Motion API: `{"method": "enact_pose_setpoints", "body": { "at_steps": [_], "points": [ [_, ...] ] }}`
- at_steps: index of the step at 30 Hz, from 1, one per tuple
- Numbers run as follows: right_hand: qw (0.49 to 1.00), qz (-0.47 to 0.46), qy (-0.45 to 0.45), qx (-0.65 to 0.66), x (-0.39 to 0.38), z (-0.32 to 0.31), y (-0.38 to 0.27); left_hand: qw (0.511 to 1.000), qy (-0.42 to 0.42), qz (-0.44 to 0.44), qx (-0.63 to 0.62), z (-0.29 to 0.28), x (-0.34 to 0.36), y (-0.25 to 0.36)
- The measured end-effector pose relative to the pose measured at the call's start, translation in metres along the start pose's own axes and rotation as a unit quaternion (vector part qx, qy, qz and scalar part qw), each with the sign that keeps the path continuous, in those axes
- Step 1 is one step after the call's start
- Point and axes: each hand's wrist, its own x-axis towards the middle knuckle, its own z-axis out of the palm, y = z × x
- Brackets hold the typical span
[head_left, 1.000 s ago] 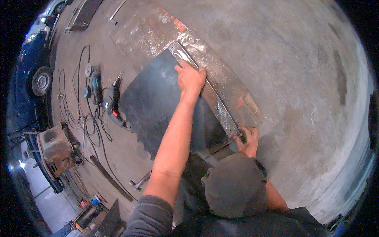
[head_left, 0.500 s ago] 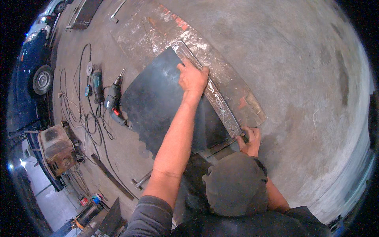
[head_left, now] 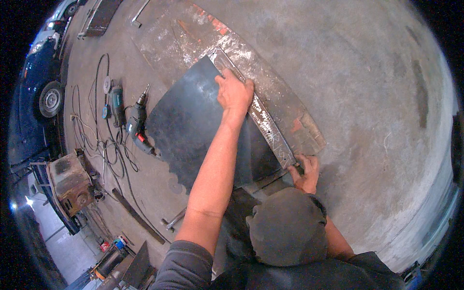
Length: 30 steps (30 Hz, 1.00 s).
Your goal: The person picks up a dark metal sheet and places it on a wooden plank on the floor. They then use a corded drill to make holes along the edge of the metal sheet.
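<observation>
Still both hands [head_left: 236,94] [head_left: 306,175] on metal strip [head_left: 267,126]

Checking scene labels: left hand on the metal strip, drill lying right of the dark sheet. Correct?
Wrong side: the drill lies to the left of the dark sheet, as the head view shows. The left hand is on the metal strip, as you say.

1 scuffed metal strip [head_left: 265,124] lies slanted along 1 dark sheet [head_left: 186,113].
</observation>
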Motion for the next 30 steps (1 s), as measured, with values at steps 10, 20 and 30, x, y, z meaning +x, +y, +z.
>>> {"method": "enact_pose_setpoints", "body": {
  "at_steps": [10,20,30],
  "points": [
    [0.991,0.101,-0.068,0.058,-0.001,-0.015,-0.002,0.997,0.010,0.041,0.057,0.008,0.007,-0.002],
    [0.998,0.029,-0.013,0.058,-0.011,-0.019,0.012,0.990,0.003,0.071,0.121,0.023,0.031,-0.022],
    [0.993,0.111,0.018,0.045,-0.006,-0.008,-0.002,0.993,-0.011,0.057,0.101,0.019,0.026,-0.018]
  ]
}}
